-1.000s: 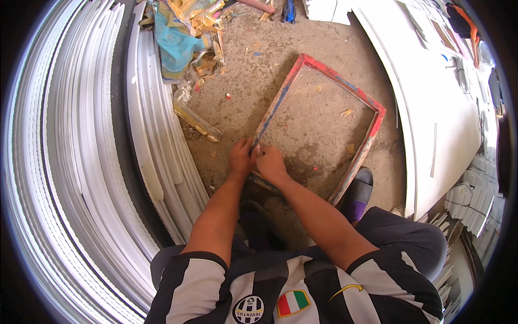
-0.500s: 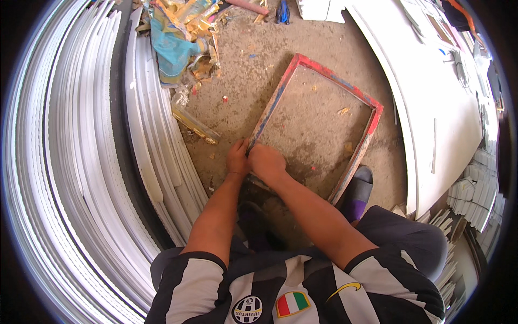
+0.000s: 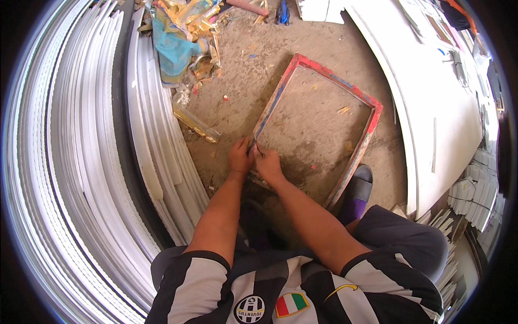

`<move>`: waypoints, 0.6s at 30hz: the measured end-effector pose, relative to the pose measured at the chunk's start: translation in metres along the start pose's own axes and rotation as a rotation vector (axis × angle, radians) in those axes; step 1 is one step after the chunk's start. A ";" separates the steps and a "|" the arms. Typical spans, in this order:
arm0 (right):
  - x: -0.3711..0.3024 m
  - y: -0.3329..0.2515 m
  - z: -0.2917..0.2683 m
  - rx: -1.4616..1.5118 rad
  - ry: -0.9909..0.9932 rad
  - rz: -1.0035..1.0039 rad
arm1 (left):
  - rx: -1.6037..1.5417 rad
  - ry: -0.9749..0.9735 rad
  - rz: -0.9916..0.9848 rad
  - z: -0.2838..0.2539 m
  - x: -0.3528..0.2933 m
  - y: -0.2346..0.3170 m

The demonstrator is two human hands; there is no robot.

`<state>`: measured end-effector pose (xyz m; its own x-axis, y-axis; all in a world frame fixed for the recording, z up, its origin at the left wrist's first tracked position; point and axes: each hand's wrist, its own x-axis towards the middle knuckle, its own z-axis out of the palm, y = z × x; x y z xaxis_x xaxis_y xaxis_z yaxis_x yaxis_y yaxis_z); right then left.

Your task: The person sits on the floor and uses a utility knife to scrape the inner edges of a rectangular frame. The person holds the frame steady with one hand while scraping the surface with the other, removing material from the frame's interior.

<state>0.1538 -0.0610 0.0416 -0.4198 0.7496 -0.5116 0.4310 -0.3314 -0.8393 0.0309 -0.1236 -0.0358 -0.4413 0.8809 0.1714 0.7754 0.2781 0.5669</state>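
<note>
A rectangular frame [image 3: 327,74], worn, with red and blue paint on its bars, rests tilted in front of me, its middle open to the floor. My left hand [image 3: 239,156] is closed around its left bar near the close corner. Right beside it, my right hand [image 3: 267,163] is closed at the inner side of the same bar. A small dark thing shows at the right fingers, too little of it to name. Both hands hide that stretch of the bar.
Tall stacks of white sheets [image 3: 81,140] stand along the left. A large white panel [image 3: 431,108] leans at the right. Scraps and a teal cloth [image 3: 171,54] lie at the far left, near a yellowish strip [image 3: 197,124]. My sandalled foot [image 3: 359,189] is beside the frame's right bar.
My right hand has shifted slightly and turned, so its fingers and a small dark thing at them now show. My left hand stays on the bar; the frame has hardly moved.
</note>
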 end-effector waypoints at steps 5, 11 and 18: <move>0.010 0.009 -0.023 0.116 -0.146 0.122 | -0.023 0.005 -0.021 -0.002 0.003 0.006; -0.003 -0.031 -0.037 -0.747 -0.162 -0.081 | 0.048 -0.037 -0.029 -0.008 0.003 0.007; 0.008 -0.022 -0.043 -0.686 -0.194 -0.135 | 0.023 -0.014 -0.016 -0.005 0.002 0.006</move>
<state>0.1754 -0.0231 0.0637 -0.6116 0.6222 -0.4886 0.7427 0.2387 -0.6257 0.0324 -0.1220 -0.0276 -0.4472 0.8815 0.1515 0.7787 0.3004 0.5508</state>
